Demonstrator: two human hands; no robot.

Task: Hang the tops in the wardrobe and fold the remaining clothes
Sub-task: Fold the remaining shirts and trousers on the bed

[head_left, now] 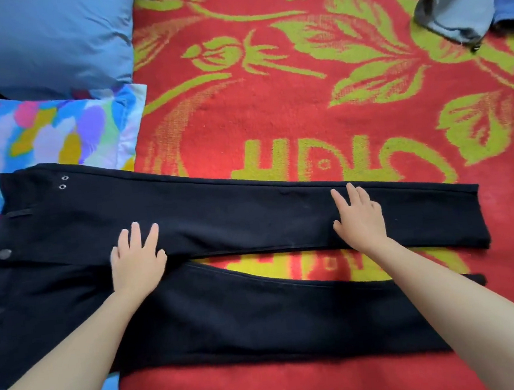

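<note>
A red blanket (274,116) with a yellow-green leaf and flower pattern is spread over most of the frame. Large yellow-green characters are woven into its middle, but they are partly covered and cannot be read. A pair of black trousers (221,222) is laid flat across the lower half, with the waist at the left edge and the hems toward the right. The two legs are parted, so a wedge of blanket is seen between them. A plain blue pillow (43,39) is seen in the upper left, and a multicoloured pillow (44,131) lies just below it, its lower edge overlapped by the waistband. Both forearms are extended from the bottom corners. The left hand (138,259) is laid palm down where the legs meet, its fingers straight and spread, with nothing gripped. The right hand (359,220) is pressed flat on the upper leg further right, fingers likewise straight. A crumpled grey-blue garment (456,10) is seen in the upper right corner. A grey button (4,254) and two metal eyelets (63,182) are seen near the waist.
</note>
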